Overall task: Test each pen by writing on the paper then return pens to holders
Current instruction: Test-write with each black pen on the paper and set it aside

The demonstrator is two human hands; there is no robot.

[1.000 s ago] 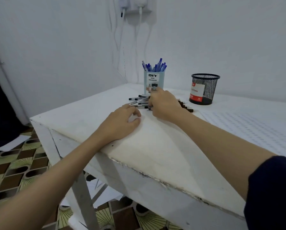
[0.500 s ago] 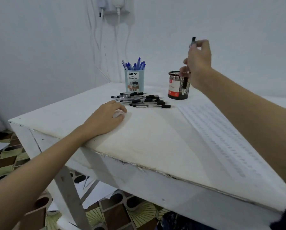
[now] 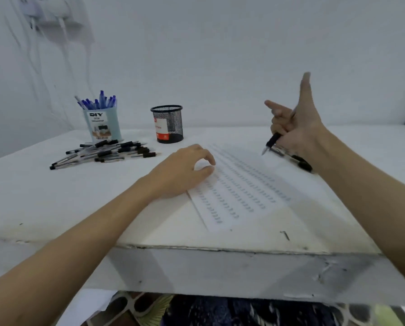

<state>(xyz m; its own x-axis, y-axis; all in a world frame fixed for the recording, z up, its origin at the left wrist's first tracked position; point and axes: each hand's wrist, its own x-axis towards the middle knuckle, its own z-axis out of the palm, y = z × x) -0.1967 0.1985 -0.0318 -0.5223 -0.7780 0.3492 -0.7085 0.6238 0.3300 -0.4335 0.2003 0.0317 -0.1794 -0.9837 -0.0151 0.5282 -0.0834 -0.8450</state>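
Observation:
My right hand (image 3: 297, 128) grips a black pen (image 3: 273, 141) with its lower fingers, thumb raised and index finger pointing left. The pen's tip points down, just above the far right part of the lined paper (image 3: 243, 194). My left hand (image 3: 182, 170) rests on the paper's left edge, fingers loosely curled, holding nothing. A pile of several black pens (image 3: 102, 154) lies on the table at the left. Behind the pile stands a light blue holder (image 3: 102, 125) full of blue pens, and beside that a black mesh holder (image 3: 168, 123).
Another black pen (image 3: 295, 158) lies on the table under my right wrist. The white table's worn front edge (image 3: 196, 248) runs across the frame below the paper. Chargers and cables hang on the wall at the back left.
My right hand lifted a black pen from the pile, passed over the mesh holder and came down over the paper. My left hand slid right onto the paper's edge.

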